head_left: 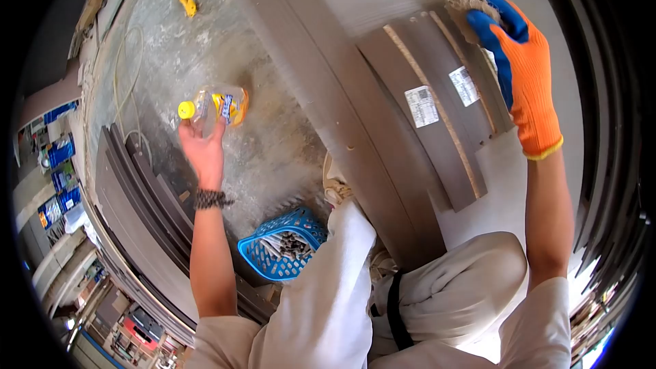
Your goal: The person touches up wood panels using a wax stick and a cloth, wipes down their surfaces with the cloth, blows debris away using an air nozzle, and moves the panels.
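My left hand [203, 154], bare with a dark bracelet at the wrist, has its thumb and fingers round a clear plastic bottle [236, 107] with a yellow cap [186, 110] and a partly orange label. Its fingertips are partly hidden by the bottle. An orange knitted glove with blue palm and fingers covers my right hand [523, 61], which is closed on a crumpled beige rag [470, 0]. Below the rag lie brown panel pieces [427, 72] with raw edges and white printed labels [421, 106].
A long brown board [328, 89] runs beside my feet. A blue plastic basket [253, 253] holding several grey, stick-like pieces stands by my leg. A yellow-handled tool [186, 1] lies on the stained floor. Dark boards [140, 198] are stacked at left, more strips at far right.
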{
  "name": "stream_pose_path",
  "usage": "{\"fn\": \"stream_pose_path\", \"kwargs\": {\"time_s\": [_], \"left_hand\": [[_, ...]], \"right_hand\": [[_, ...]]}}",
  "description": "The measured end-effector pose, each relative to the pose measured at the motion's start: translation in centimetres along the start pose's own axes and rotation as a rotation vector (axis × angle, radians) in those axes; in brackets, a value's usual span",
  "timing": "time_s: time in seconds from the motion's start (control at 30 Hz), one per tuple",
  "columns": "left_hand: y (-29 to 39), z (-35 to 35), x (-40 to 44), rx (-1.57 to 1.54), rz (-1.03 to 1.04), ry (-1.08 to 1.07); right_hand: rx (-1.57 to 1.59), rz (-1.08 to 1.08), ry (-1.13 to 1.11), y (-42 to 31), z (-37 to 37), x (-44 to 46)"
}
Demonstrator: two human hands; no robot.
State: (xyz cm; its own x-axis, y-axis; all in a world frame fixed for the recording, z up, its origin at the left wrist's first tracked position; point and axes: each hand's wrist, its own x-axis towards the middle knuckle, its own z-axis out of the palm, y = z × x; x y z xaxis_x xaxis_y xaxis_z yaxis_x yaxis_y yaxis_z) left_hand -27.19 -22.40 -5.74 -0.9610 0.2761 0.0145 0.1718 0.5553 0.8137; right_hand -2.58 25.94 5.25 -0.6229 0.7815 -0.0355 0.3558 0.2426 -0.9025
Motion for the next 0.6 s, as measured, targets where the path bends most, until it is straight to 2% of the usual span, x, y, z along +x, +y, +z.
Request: {"fn": "stream_pose_path", "kwargs": {"time_s": [0.03, 0.07, 0.17, 0.2, 0.3, 0.33, 0.4, 0.43, 0.5, 0.53, 0.57, 0.6], "left_hand": [[-1.1, 0.3, 0.3, -0.074, -0.046, 0.04], [-2.0, 0.2, 0.2, -0.147, -0.092, 0.081], [-2.5, 0.6, -0.4, -0.173, -0.215, 0.173], [-2.9, 0.7, -0.8, -0.105, -0.125, 0.138], [-2.5, 0.6, -2.3, -0.17, -0.187, 0.15], [-1.6, 0.5, -3.0, -0.169, -0.189, 0.151], [0.3, -0.3, -5.5, -0.053, -0.504, 0.205], [0.5, -0.5, -6.9, -0.053, -0.51, 0.208], [1.1, -0.9, -9.8, -0.073, -0.536, 0.11], [1.8, -0.9, -10.9, -0.074, -0.54, 0.103], [2.7, -0.8, -11.6, -0.078, -0.521, 0.099], [3.7, -0.6, -12.0, -0.085, -0.498, 0.104]], "right_hand": [[0.004, 0.004, -0.015, -0.7, 0.6, -0.9], [0.0, -0.01, -0.128, -1.8, 1.4, -2.3], [-0.051, -0.353, -0.348, -4.4, 5.9, -4.9], [-0.057, -0.487, -0.406, -5.0, 7.9, -5.5], [-0.149, -0.76, -0.538, -5.5, 14.6, -6.3], [-0.147, -0.76, -0.54, -6.1, 15.9, -6.8], [-0.571, -0.947, -0.642, -6.8, 17.6, -8.0], [-0.569, -0.949, -0.649, -6.4, 18.0, -8.9], [-0.841, -1.21, -0.628, -4.9, 18.3, -11.6], [-0.909, -1.238, -0.536, -4.7, 18.2, -12.8], [-0.917, -1.233, -0.535, -4.6, 17.9, -13.9], [-0.908, -1.129, -0.552, -5.1, 17.5, -14.6]]}}
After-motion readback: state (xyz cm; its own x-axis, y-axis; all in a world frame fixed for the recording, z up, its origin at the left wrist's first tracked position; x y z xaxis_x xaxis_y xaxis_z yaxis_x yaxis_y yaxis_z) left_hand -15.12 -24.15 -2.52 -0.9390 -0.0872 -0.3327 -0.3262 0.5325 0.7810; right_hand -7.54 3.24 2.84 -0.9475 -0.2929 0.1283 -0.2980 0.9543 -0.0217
